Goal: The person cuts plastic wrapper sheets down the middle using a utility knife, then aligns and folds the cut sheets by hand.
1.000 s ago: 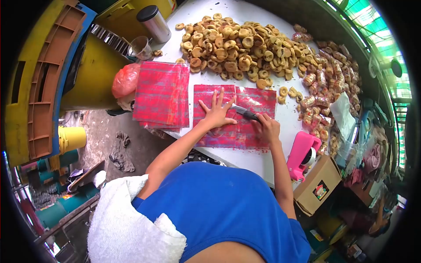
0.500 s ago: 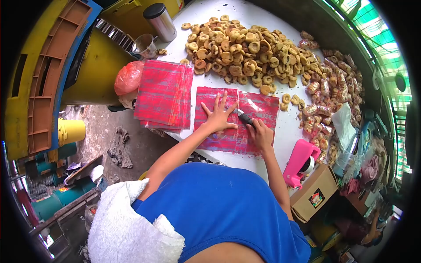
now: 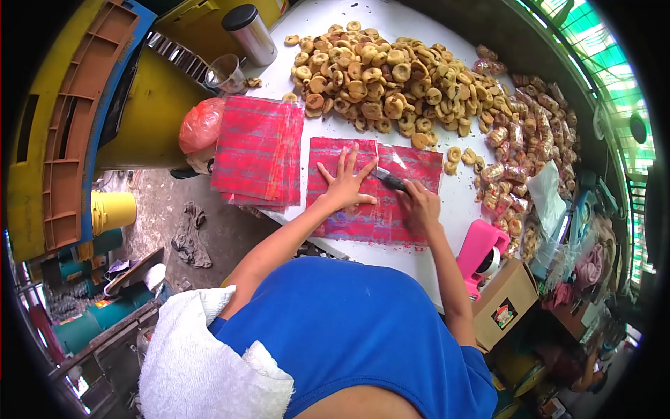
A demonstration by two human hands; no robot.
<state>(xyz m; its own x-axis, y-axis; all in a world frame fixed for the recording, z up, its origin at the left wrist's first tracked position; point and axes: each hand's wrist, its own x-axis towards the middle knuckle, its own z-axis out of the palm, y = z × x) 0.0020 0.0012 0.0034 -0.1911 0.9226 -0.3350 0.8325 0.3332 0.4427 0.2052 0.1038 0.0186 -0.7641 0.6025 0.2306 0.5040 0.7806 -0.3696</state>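
My left hand (image 3: 345, 185) lies flat with fingers spread on a red, grey-streaked plastic sheet (image 3: 342, 227), holding it against the white table. My right hand (image 3: 423, 204) is closed around the dark handle of a knife (image 3: 395, 183). Its short pale blade points up and left, close to the line that runs down the middle of the red plastic, just right of my left fingertips. A second piece of red plastic (image 3: 419, 164) lies right of that line, partly under my right hand. Whether the two pieces are fully separate, I cannot tell.
A stack of red plastic sheets (image 3: 258, 150) lies at left beside a pink plastic bag (image 3: 202, 126). Ring-shaped biscuits (image 3: 391, 77) are heaped at the back, with filled packets (image 3: 523, 133) to the right. A pink tape dispenser (image 3: 478, 251) and cardboard box (image 3: 504, 304) stand at front right.
My right hand has shifted slightly up and right with the knife, and more of the blade shows. My left hand stays spread on the plastic.
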